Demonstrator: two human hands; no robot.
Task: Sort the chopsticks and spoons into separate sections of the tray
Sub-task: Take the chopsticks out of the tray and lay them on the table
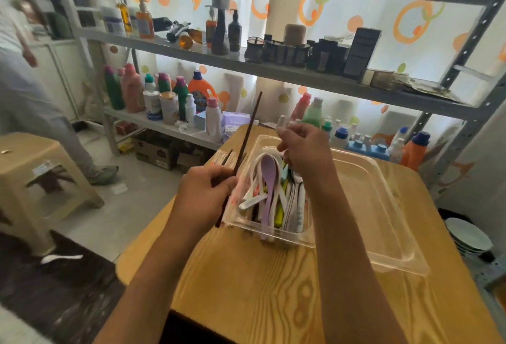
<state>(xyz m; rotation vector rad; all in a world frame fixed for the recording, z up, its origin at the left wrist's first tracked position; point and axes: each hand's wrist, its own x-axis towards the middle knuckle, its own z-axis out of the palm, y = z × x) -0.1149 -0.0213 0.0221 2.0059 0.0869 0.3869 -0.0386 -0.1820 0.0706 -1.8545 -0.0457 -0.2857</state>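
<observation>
A clear plastic tray (383,206) sits on the wooden table (273,289). Its left part holds a heap of spoons, among them a lilac spoon (269,179) and several white ones (253,201). My left hand (204,196) grips dark brown chopsticks (250,124) at the tray's left edge; they slant up and away from me. My right hand (304,149) hovers over the far end of the heap with its fingers curled; what it holds is hidden from me. The tray's right part looks bare.
A metal shelf rack (273,70) with bottles and boxes stands just behind the table. A beige plastic stool (41,179) is at the left, and a person's leg and shoe (104,174) beside it. Stacked plates (468,237) sit low at the right. A white spoon (61,258) lies on the floor.
</observation>
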